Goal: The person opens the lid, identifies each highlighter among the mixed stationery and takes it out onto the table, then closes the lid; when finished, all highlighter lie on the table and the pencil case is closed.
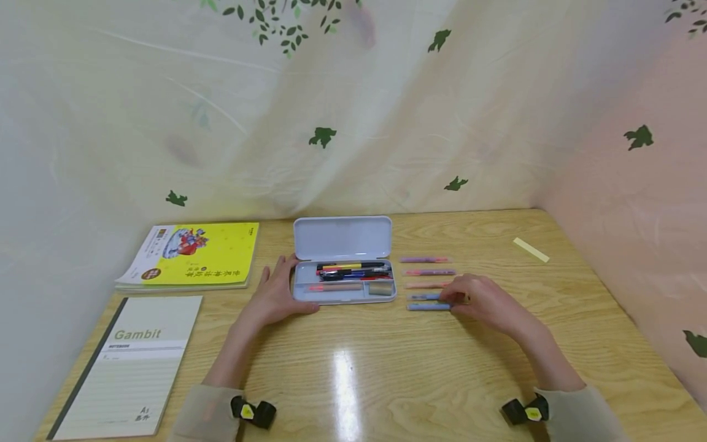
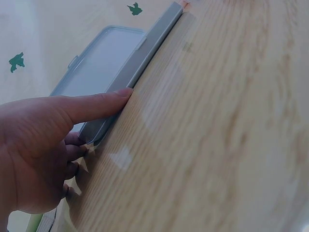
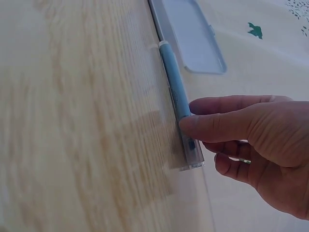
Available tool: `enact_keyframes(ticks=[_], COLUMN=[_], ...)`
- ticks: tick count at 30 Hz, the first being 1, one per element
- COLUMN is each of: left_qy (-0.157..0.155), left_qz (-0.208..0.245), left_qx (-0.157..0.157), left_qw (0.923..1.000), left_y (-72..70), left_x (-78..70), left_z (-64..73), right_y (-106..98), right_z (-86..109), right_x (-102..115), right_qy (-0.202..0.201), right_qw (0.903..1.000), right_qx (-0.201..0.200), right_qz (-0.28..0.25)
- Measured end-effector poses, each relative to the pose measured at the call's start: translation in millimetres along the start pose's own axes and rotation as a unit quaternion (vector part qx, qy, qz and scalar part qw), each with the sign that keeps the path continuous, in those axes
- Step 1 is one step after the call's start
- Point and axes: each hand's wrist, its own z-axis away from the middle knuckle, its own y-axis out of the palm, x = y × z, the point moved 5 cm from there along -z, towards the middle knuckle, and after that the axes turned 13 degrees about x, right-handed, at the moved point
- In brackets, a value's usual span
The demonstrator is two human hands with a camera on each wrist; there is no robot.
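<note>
An open light-blue pencil case (image 1: 345, 301) stands at the middle of the table, its lid (image 1: 342, 238) tilted up at the back. My left hand (image 1: 276, 296) holds its left end, thumb along the front wall and the other fingers round the far side. Several pens (image 1: 353, 274) lie in the case beside a pinkish pen and a grey-brown block. To its right, several capped pens lie in a column: purple, orange and blue. My right hand (image 1: 480, 301) pinches the nearest blue pen (image 3: 175, 79) between thumb and fingers, close to its clear-capped end.
A yellow book (image 1: 221, 252) on a stack lies at the back left, with a Gambit notebook (image 1: 132, 368) in front of it. A pale yellow strip (image 1: 531, 250) lies at the back right. A patterned curtain (image 1: 386, 123) closes off the table's back and sides.
</note>
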Motion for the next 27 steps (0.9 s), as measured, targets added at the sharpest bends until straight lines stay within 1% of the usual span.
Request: enact_keyframes(ticks=[8, 16, 23, 27], left_qy=[0.000, 0.001, 0.001, 0.002], left_qz=[0.001, 0.004, 0.004, 0.004], left_qx=[0.000, 0.000, 0.000, 0.000], left_qw=[1.0000, 1.0000, 1.0000, 1.0000], left_y=[-0.5, -0.6, -0.4, -0.4], left_x=[-0.6, -0.5, 0.2, 0.2], left_z=[0.8, 0.9, 0.7, 0.5], right_y=[1.9, 3.0, 4.1, 4.1], right_z=[0.0, -0.2, -0.6, -0.2], right_x=[-1.4, -1.3, -2.4, -2.8], right_qy=[0.003, 0.003, 0.017, 0.017], right_qw=[0.9999, 0.9999, 0.9998, 0.9998], right_qx=[-0.002, -0.001, 0.004, 0.005], right_qz=[-0.013, -0.010, -0.011, -0.009])
